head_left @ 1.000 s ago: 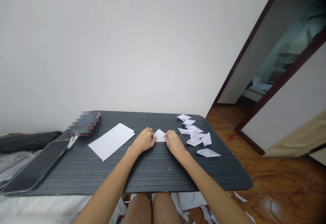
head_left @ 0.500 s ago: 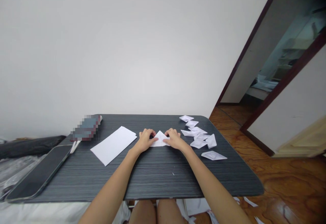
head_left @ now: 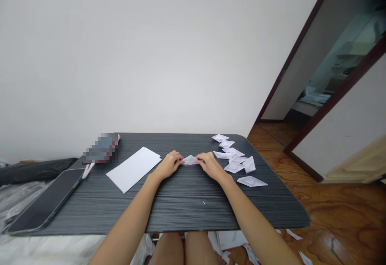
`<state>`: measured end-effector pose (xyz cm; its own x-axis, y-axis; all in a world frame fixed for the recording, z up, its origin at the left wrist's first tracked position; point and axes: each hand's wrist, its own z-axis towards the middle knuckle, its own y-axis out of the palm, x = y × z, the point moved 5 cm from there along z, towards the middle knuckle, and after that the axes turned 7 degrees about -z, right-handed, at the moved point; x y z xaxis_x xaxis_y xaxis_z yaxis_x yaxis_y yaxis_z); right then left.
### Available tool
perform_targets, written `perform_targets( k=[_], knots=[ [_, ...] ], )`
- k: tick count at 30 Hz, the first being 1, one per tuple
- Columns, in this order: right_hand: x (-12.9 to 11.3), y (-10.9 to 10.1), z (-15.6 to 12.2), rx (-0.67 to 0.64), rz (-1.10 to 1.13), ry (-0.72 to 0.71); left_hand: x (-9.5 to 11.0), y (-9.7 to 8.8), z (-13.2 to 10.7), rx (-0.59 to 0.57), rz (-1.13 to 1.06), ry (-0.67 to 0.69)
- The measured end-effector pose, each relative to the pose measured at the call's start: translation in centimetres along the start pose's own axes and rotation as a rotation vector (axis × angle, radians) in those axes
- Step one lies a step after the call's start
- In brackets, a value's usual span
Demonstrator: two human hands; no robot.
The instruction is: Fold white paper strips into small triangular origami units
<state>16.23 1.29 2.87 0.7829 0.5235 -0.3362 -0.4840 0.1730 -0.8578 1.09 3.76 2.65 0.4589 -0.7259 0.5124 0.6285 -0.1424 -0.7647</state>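
Note:
A small white folded paper piece [head_left: 190,160] lies near the middle of the dark table [head_left: 181,200]. My left hand [head_left: 168,165] pinches its left end with fingers curled. My right hand [head_left: 210,165] pinches its right end the same way. The paper shows as a low flat triangle between my fingertips. A stack of plain white paper sheets [head_left: 134,168] lies to the left of my left hand.
Several finished folded paper boats [head_left: 235,158] are scattered at the table's right side, one more [head_left: 251,181] nearer me. A dark phone [head_left: 45,204] lies at the left edge beside a blurred object [head_left: 101,148]. Paper scraps litter the wooden floor [head_left: 331,200].
The folded piece looked like a taller triangle before; now it is flatter and narrower between my fingers. Both hands stayed at its two ends.

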Motion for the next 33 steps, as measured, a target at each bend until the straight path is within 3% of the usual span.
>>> perform_targets(
  k=[6,14,17,19,22,28,33],
  knots=[
    [1.4,1.2,0.5,-0.001,0.134,0.156,-0.8,0.6,0.4,0.044,0.046,-0.186],
    [2.0,1.9,0.3,-0.06,-0.031,0.323,-0.5,1.3,1.0,0.019,0.245,-0.284],
    [1.1,1.2,0.1,0.009,-0.148,0.327,-0.7,1.2,0.8,0.035,0.311,-0.338],
    [0.0,1.0,0.1,0.008,-0.202,0.252,-0.8,1.1,0.7,0.069,0.351,-0.364],
    [-1.8,1.3,0.3,-0.074,-0.255,0.101,-0.7,1.1,0.9,0.072,0.365,-0.289],
    [-2.9,1.4,-0.5,-0.078,-0.309,0.05,2.0,2.4,0.6,-0.136,0.132,0.131],
    [-2.8,1.0,-1.9,-0.064,-0.245,0.008,2.8,2.0,-0.2,-0.089,0.093,0.102]
  ],
)
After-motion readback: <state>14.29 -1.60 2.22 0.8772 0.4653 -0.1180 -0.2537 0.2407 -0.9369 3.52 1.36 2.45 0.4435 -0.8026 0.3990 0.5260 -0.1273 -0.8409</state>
